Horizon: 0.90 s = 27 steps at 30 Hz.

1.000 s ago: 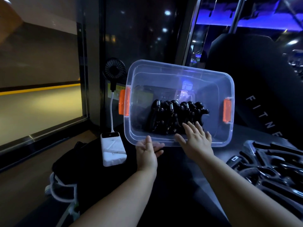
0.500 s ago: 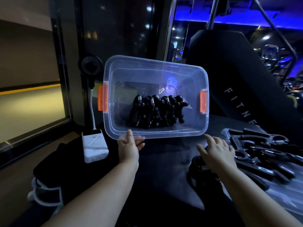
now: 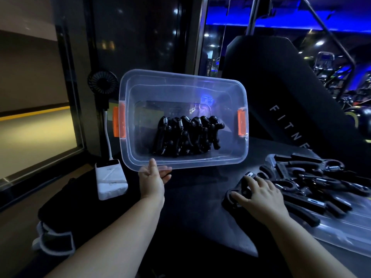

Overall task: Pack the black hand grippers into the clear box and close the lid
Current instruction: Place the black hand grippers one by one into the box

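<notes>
The clear box (image 3: pixel 138 157) with orange side latches is tilted toward me, its opening facing the camera. Several black hand grippers (image 3: pixel 184 136) stand packed in a row inside it. My left hand (image 3: pixel 153 180) grips the box's near rim, thumb on top and fingers underneath. At the right, my right hand (image 3: pixel 259 194) lies on a loose black hand gripper (image 3: pixel 237 194) on the dark surface, with fingers and thumb curling round it. More black hand grippers (image 3: pixel 313 181) lie in a pile beyond that hand, on the clear lid (image 3: pixel 341 233).
A white power bank (image 3: pixel 111 180) with a cable running to a small black fan (image 3: pixel 102 82) sits left of the box. A black bag (image 3: pixel 60 213) with white straps lies at the lower left. A black padded panel with white lettering (image 3: pixel 289 125) rises behind.
My right hand left the box's rim, swung right and down to the pile, and now closes on one loose gripper. My left hand kept the box tilted.
</notes>
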Each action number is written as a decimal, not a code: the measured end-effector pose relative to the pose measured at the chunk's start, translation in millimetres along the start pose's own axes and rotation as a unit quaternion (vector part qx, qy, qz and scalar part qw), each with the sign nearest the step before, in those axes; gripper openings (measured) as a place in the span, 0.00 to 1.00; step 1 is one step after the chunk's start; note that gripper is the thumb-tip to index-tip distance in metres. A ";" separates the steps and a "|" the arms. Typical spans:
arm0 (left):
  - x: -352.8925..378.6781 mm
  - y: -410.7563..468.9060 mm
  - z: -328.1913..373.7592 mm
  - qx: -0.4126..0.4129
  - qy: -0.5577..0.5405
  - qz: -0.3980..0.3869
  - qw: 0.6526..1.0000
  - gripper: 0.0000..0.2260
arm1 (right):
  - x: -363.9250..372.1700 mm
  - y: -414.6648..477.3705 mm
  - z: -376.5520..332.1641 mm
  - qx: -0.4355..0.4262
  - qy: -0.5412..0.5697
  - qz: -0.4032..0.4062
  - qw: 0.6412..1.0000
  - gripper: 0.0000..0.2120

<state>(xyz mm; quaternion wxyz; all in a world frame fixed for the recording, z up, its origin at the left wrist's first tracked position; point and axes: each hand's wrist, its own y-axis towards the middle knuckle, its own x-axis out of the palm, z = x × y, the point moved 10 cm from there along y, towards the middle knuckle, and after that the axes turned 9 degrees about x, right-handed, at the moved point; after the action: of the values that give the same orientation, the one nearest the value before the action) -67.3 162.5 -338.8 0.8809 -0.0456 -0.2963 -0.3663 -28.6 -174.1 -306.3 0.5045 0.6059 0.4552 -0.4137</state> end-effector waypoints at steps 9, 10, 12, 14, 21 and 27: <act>0.2 0.0 0.7 0.000 0.009 0.002 1.000 0.11 | -4.3 -13.9 -21.2 -0.071 0.024 -0.001 0.997 0.39; 0.2 0.0 0.8 0.000 0.008 0.003 1.000 0.11 | -3.3 -16.4 -25.9 -0.087 0.029 -0.007 0.996 0.39; -0.4 0.0 0.7 0.000 0.008 0.004 1.000 0.11 | -1.1 -19.7 -32.6 -0.108 0.036 -0.017 0.993 0.38; -0.7 0.3 0.5 -0.001 0.007 0.004 1.000 0.11 | -0.9 -21.6 -35.3 -0.120 0.042 -0.017 0.992 0.37; -0.4 -1.2 1.7 -0.003 0.006 0.002 1.000 0.10 | -5.3 -35.1 -49.0 -0.199 0.129 -0.068 0.969 0.38; -0.8 -2.1 1.7 -0.007 0.003 0.006 1.000 0.10 | -3.5 -38.6 -49.9 -0.187 0.168 -0.100 0.963 0.48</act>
<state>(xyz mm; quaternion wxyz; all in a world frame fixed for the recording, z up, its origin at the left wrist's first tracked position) -70.0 162.0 -338.2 0.8839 -0.0521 -0.2906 -0.3628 -64.8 -122.3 -304.6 0.4812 0.5129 0.6610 -0.2616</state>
